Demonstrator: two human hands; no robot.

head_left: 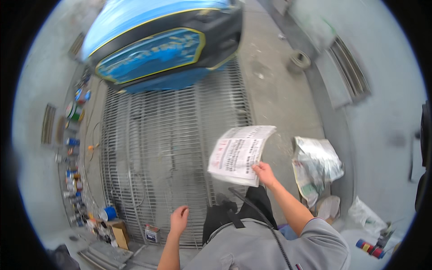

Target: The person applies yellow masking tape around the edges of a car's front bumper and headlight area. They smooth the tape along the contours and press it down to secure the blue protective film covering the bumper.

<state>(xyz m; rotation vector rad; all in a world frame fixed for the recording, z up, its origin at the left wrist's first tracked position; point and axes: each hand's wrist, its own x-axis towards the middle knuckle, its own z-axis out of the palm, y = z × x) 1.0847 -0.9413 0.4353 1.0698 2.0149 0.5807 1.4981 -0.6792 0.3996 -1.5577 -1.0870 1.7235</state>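
Note:
My right hand grips the lower right edge of a folded stack of newspaper sheets, printed in black and red, out in front of my legs. Low over the metal floor grating hangs my left hand, its fingers curled; nothing shows in it. A rectangular metal can stands on the floor left of it. Ahead, at the top, is a vehicle's end with a dark bumper, covered in blue masking film edged with yellow tape.
Paint cans, bottles and a cardboard box line the left wall. On the right lie crumpled newspaper and plastic sheeting, with a bucket-like container farther off. Rolls of coloured tape are at the lower right. A cable runs along the left floor.

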